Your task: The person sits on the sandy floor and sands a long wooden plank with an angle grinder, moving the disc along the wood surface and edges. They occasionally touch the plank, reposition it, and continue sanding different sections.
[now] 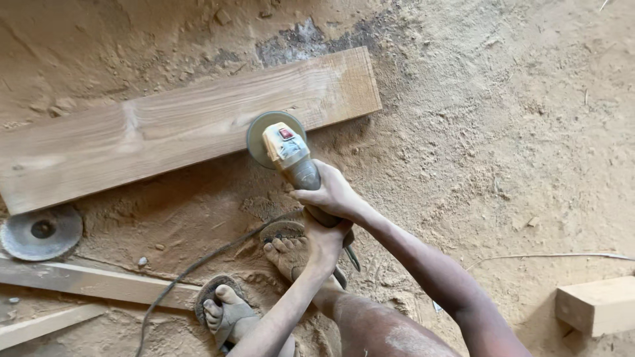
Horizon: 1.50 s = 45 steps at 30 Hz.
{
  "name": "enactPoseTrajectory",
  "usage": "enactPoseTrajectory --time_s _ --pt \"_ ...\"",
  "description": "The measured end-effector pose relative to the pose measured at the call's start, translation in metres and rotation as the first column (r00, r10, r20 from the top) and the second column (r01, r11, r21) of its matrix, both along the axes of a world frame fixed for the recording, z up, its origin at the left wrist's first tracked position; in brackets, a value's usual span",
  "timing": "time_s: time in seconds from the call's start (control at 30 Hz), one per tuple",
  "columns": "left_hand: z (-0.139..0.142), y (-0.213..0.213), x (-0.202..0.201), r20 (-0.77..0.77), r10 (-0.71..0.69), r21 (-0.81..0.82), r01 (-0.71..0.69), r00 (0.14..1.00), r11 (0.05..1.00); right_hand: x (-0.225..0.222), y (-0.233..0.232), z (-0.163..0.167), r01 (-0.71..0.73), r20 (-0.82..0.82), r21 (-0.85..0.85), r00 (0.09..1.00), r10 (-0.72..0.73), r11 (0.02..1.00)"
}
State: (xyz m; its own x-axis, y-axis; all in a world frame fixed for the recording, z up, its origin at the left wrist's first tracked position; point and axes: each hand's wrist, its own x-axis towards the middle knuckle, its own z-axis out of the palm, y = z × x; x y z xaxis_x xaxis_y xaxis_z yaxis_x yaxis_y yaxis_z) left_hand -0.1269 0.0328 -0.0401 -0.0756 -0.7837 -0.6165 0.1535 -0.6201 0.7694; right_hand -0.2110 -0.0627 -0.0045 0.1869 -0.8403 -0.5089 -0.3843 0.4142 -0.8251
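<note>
Head view, looking down. My right hand (pixel 334 195) wraps the grey body of the angle grinder (pixel 291 155), grip fully closed round it just behind the yellow head w/ its red switch; my left hand (pixel 324 241) is clenched on the rear of the handle, directly below the right, touching it. The grinder's round disc (pixel 261 135) lies flat at the lower edge of the wooden plank (pixel 178 125), near the plank's right end; whether disc and wood actually touch I cannot tell. The plank lies on the sawdust-covered floor (pixel 496 119), tilted so its right end sits higher in frame than its left. A dark power cord (pixel 198 268) runs from the grinder's rear leftward and down, out of the bottom edge. My two feet in sandals, left foot (pixel 225 311) and right foot (pixel 288 251), rest on the floor just below the hands. A loose circular saw blade (pixel 41 231) lies flat at far left, beside the plank's lower left corner. Two thin wooden strips (pixel 92 281) lie below the blade. A short wood block (pixel 598 304) sits at lower right, well apart from the grinder.
</note>
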Motion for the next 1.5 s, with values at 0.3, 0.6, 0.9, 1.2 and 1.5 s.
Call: enactPoseTrajectory --time_s 0.3,0.6,0.9,1.2,1.5 --pt "0.027 -0.018 -0.036 -0.093 -0.098 0.156 0.112 0.991 0.981 -0.044 0.004 -0.006 0.049 -0.13 0.062 0.991 -0.04 0.997" --pt "0.039 -0.031 -0.055 -0.144 -0.148 0.182 0.173 0.978 0.968 -0.068 0.007 0.001 0.134 -0.114 0.054 0.985 -0.127 0.99" --pt "0.027 -0.025 -0.081 -0.073 -0.22 0.058 0.225 0.973 0.973 -0.097 0.016 0.003 0.213 -0.053 -0.017 0.976 -0.213 0.977" --pt "0.023 -0.035 -0.101 -0.082 -0.428 0.188 0.436 0.9 0.88 -0.126 0.013 0.003 0.306 -0.112 0.012 0.946 -0.303 0.952" --pt "0.019 -0.04 -0.115 -0.021 -0.519 0.139 0.516 0.855 0.845 -0.144 0.019 0.001 0.443 -0.031 0.078 0.896 -0.442 0.893"
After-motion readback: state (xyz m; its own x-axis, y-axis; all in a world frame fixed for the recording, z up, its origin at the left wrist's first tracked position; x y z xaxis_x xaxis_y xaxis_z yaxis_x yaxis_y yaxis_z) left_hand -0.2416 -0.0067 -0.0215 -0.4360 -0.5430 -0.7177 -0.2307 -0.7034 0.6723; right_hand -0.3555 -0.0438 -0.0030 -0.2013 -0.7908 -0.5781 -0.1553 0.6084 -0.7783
